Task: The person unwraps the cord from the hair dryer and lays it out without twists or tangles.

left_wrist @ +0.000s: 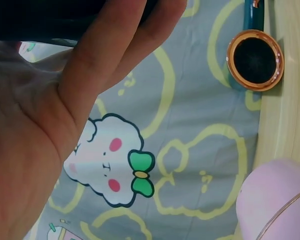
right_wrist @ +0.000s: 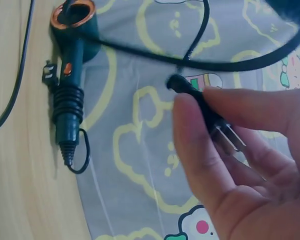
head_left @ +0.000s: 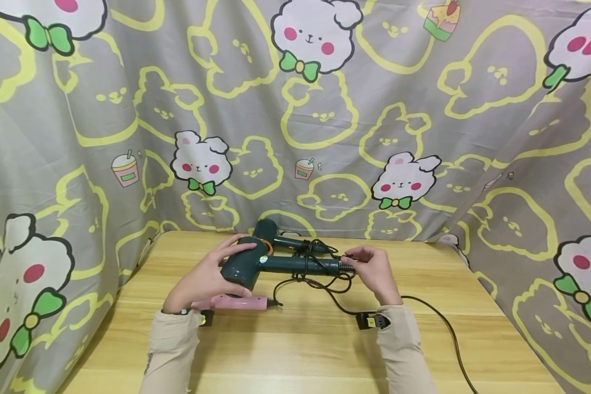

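My left hand (head_left: 209, 279) holds a dark green hair dryer (head_left: 243, 268) round its barrel, with the handle (head_left: 283, 265) pointing right. Black cord (head_left: 307, 264) is wound in loops about that handle. At the handle's end, my right hand (head_left: 374, 271) pinches the cord's two-pronged plug (right_wrist: 207, 107) between thumb and fingers, prongs toward the palm in the right wrist view. A second dark green hair dryer (right_wrist: 72, 55), with a copper-coloured ring, lies behind on the table, its cord coiled round its handle. Beneath my left hand lies a pink appliance (head_left: 241, 302) with a straight handle, partly hidden.
The wooden table (head_left: 295, 350) reaches back to a grey patterned curtain (head_left: 256, 109), which also hangs on both sides. A loose black cord (head_left: 455, 339) curves along the table's right part to the front. Each wrist wears a small camera (head_left: 369, 320).
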Available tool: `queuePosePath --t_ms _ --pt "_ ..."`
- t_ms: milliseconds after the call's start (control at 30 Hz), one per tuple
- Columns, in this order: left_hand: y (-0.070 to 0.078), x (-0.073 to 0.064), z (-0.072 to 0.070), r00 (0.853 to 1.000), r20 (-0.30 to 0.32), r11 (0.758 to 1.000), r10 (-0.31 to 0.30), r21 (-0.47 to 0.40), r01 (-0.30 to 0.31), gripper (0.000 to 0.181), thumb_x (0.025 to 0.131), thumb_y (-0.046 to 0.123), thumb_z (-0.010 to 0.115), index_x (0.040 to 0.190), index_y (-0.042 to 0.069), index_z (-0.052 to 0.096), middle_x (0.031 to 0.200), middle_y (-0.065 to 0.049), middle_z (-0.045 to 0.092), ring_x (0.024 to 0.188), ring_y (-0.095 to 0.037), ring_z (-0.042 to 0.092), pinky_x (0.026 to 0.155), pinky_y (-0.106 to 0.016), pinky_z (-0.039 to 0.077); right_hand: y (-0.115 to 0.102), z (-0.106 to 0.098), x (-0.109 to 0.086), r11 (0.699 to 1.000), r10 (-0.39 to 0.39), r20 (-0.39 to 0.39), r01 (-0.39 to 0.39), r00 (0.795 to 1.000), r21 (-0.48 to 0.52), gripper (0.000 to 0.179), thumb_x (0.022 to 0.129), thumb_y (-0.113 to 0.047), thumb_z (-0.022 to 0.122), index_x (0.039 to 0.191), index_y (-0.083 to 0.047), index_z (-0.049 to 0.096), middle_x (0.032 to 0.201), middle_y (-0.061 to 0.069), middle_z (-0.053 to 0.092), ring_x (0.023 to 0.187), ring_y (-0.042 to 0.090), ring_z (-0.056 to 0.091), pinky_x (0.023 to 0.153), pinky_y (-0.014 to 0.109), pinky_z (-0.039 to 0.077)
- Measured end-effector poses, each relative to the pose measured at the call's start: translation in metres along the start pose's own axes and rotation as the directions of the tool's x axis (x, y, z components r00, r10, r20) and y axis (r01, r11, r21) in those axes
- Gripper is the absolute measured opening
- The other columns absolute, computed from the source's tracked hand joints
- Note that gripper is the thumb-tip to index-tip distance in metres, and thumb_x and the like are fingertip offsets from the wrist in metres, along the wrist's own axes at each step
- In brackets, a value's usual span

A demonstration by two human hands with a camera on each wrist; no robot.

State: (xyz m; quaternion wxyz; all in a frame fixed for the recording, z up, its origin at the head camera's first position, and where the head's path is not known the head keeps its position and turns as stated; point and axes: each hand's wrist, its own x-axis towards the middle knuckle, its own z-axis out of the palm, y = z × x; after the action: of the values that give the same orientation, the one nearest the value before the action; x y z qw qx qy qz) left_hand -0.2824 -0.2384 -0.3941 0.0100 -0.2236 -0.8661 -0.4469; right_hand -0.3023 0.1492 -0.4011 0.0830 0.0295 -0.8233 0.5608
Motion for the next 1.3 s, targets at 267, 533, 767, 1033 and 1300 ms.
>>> queuePosePath --t_ms 267,533,767,1033,1300 --pt "-0.001 0.002 0.005 0.999 0.042 1.0 -0.02 -0.023 0.021 0.093 0.063 0.036 0.1 0.145 0.041 0.057 0.172 -0.003 0.022 0.138 -0.045 0.047 0.097 -0.044 0.051 -0.012 -0.002 -0.003 0.952 -0.007 -0.05 0.022 0.999 0.306 0.026 0.092 -0.002 0.075 0.112 0.013 0.067 0.091 0.005 0.077 0.077 0.012 0.077 0.079 0.031 0.063" --pt "0.002 0.002 0.007 0.998 0.046 0.999 -0.038 0.026 0.037 0.092 0.062 0.039 0.1 0.144 0.041 0.057 0.171 -0.006 0.025 0.135 -0.045 0.05 0.095 -0.044 0.052 -0.031 -0.005 -0.012 0.855 -0.06 -0.091 0.098 0.994 0.509 0.012 0.09 0.005 0.074 0.1 0.002 0.067 0.089 0.001 0.078 0.078 0.014 0.078 0.082 0.033 0.062" --pt "0.003 0.003 0.009 0.997 0.041 0.996 -0.062 0.065 0.059 0.092 0.062 0.039 0.1 0.143 0.044 0.057 0.171 -0.006 0.024 0.135 -0.045 0.05 0.095 -0.048 0.052 -0.051 -0.005 -0.023 0.708 -0.121 -0.124 0.174 0.985 0.684 0.016 0.091 0.01 0.071 0.094 -0.006 0.072 0.091 0.005 0.079 0.077 0.017 0.078 0.082 0.034 0.062" --pt "0.002 0.005 0.012 0.997 0.031 0.991 -0.074 0.111 0.07 0.093 0.062 0.043 0.1 0.143 0.046 0.056 0.17 -0.005 0.026 0.134 -0.043 0.052 0.093 -0.048 0.053 -0.072 -0.002 -0.043 0.499 -0.302 -0.146 0.287 0.942 0.818 0.023 0.094 0.018 0.06 0.101 -0.001 0.072 0.101 0.011 0.079 0.082 0.02 0.079 0.079 0.032 0.063" --pt "0.002 0.006 0.013 0.997 0.028 0.986 -0.067 0.152 0.062 0.096 0.061 0.049 0.099 0.145 0.045 0.055 0.171 -0.007 0.025 0.132 -0.042 0.054 0.091 -0.048 0.054 -0.089 -0.003 -0.065 0.289 -0.532 -0.107 0.299 0.84 0.91 0.033 0.099 0.021 0.045 0.109 0.003 0.07 0.116 0.016 0.076 0.093 0.025 0.077 0.087 0.031 0.062"
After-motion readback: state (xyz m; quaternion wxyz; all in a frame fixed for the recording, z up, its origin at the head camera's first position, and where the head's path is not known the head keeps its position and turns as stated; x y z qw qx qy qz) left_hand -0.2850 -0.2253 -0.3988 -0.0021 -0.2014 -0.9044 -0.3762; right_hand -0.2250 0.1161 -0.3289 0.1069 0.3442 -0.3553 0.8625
